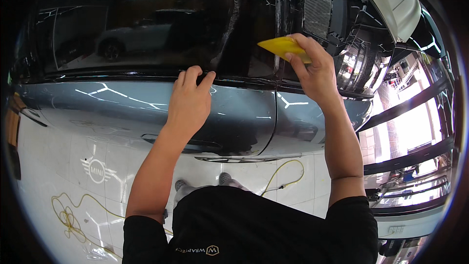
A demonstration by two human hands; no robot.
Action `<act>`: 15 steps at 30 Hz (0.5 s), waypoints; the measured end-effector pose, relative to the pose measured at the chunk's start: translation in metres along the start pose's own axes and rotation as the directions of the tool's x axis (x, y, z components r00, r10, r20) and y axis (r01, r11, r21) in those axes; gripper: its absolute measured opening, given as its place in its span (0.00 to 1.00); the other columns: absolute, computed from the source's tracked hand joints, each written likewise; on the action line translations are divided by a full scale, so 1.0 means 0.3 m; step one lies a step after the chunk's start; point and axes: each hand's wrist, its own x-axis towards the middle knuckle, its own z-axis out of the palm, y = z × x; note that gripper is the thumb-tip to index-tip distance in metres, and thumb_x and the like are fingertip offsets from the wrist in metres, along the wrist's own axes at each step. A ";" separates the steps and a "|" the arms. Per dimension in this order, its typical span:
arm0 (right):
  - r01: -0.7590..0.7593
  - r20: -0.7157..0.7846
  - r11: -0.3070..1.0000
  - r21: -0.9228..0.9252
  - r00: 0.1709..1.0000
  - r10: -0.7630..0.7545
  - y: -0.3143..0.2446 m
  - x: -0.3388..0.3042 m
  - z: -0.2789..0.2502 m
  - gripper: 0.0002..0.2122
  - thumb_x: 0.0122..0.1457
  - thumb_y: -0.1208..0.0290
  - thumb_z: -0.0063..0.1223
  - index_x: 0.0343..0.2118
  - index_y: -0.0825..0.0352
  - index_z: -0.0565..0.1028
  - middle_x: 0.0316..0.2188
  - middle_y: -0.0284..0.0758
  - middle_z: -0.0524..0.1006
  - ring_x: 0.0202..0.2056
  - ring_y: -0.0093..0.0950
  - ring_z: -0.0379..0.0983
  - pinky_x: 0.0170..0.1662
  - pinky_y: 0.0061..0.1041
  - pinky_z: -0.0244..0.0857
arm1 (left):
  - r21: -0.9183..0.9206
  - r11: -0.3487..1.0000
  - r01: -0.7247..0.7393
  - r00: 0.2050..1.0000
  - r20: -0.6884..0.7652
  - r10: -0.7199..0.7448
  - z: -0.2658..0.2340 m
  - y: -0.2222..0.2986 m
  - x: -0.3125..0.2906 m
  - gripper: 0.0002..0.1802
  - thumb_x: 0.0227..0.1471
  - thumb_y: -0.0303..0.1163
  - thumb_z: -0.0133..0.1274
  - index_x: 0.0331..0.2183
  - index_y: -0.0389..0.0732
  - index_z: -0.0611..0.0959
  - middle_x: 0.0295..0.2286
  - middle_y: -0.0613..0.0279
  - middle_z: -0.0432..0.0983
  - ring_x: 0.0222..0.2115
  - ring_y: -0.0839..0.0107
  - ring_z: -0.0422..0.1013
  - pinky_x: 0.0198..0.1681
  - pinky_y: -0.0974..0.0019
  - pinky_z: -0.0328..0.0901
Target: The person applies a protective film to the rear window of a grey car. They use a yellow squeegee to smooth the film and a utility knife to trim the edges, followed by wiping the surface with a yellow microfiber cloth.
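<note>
In front of me is the side of a grey-blue car, with its door (239,112) below a dark side window (146,34). Reflections of ceiling lights and another car show on the glass, and a whitish wet-looking streak (230,29) runs up it. My left hand (189,100) rests at the lower edge of the window, fingers bent and a little apart, fingertips on the glass or its trim; nothing shows in it. A yellow flat squeegee (281,47) is gripped between thumb and fingers of my right hand (317,71), near the dark upright pillar beside the window, its pointed corner facing left.
A door handle (200,145) sits below my left forearm. Yellow cord (71,222) lies coiled on the pale tiled floor (137,166), with another loop (302,166) nearer the car. A white mirror-like or panel shape (403,7) stands at upper right, beside bright windows (405,122).
</note>
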 end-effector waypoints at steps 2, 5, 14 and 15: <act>0.071 0.076 0.996 -0.052 0.995 -0.067 -0.005 0.002 0.015 0.16 0.53 0.82 0.58 0.45 0.62 0.75 0.28 0.37 0.73 0.32 0.38 0.71 0.35 0.36 0.68 | -0.017 1.000 -0.002 1.000 -0.018 0.001 -0.002 -0.003 -0.003 0.21 0.47 0.17 0.53 0.46 0.36 0.81 0.44 0.49 0.67 0.39 0.54 0.68 0.44 0.55 0.66; 0.158 0.184 0.977 -0.145 0.974 -0.130 0.006 -0.066 0.060 0.16 0.52 0.81 0.59 0.45 0.63 0.74 0.27 0.34 0.71 0.29 0.34 0.69 0.34 0.34 0.67 | -0.154 0.980 0.125 0.992 0.006 -0.126 -0.010 0.016 -0.002 0.20 0.47 0.21 0.57 0.45 0.38 0.82 0.45 0.49 0.68 0.40 0.54 0.69 0.45 0.55 0.67; 0.189 0.224 0.956 -0.224 0.965 -0.138 0.001 -0.146 0.090 0.18 0.48 0.81 0.59 0.44 0.62 0.75 0.28 0.33 0.72 0.30 0.33 0.69 0.34 0.31 0.66 | 0.008 1.000 -0.002 0.999 0.032 0.002 -0.026 0.044 0.025 0.14 0.54 0.27 0.56 0.44 0.37 0.82 0.43 0.48 0.69 0.40 0.54 0.69 0.43 0.56 0.67; 0.175 0.233 0.958 -0.228 0.965 -0.121 -0.001 -0.141 0.087 0.17 0.49 0.81 0.59 0.44 0.62 0.75 0.28 0.33 0.72 0.31 0.33 0.69 0.35 0.31 0.66 | 0.011 1.000 -0.002 0.999 0.033 0.002 -0.028 0.047 0.025 0.14 0.54 0.28 0.55 0.44 0.37 0.82 0.43 0.48 0.69 0.40 0.54 0.69 0.43 0.55 0.67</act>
